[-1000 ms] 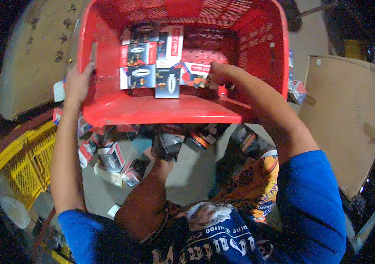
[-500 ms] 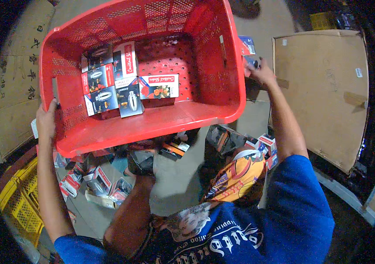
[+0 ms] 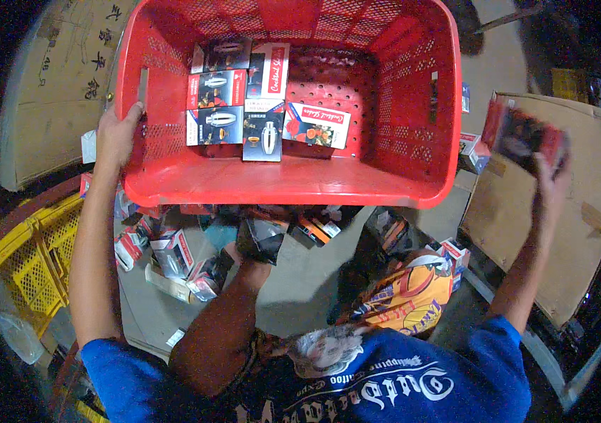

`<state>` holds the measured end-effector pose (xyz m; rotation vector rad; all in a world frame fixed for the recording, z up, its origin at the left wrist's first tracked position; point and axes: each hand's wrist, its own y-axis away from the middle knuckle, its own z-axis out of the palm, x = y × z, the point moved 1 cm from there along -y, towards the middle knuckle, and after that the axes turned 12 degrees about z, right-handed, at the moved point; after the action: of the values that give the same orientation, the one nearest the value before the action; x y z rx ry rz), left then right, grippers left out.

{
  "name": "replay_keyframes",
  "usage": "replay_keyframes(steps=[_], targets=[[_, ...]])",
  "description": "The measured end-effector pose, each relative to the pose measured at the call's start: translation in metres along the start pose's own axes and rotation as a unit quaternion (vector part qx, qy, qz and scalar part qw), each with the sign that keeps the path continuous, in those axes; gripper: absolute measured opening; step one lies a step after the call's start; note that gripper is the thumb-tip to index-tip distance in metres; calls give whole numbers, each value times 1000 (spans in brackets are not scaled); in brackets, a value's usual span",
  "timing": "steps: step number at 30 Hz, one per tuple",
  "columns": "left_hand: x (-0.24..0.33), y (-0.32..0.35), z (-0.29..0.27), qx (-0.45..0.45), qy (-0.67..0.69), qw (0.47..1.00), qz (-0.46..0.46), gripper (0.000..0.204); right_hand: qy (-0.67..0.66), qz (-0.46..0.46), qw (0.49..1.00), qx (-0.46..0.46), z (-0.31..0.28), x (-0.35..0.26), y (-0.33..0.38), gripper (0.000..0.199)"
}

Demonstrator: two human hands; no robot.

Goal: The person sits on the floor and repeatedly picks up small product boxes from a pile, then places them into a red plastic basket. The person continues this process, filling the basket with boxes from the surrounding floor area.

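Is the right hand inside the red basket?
No, the right hand is outside the basket, off to its right over a cardboard sheet, holding a small box.

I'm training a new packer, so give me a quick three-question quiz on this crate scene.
1. True or false: the left hand grips the red crate's rim.
2. What does the right hand hold?
A. a red box
B. a yellow crate
C. a cardboard sheet
3. Where do the small boxes lie in the crate: toward the left wall or the right wall?

Key:
1. True
2. A
3. Toward the left wall
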<state>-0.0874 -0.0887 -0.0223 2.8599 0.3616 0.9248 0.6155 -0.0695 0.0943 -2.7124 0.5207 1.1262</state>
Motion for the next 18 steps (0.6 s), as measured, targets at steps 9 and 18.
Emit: replay_keyframes(steps=[9, 18], targets=[[7, -1, -2, -6, 0, 1000, -4, 44, -13, -58, 939, -338, 313, -95, -30, 77], [-6, -2, 1, -1, 9, 1000, 13, 46, 170, 136, 843, -493, 418, 26, -19, 63]])
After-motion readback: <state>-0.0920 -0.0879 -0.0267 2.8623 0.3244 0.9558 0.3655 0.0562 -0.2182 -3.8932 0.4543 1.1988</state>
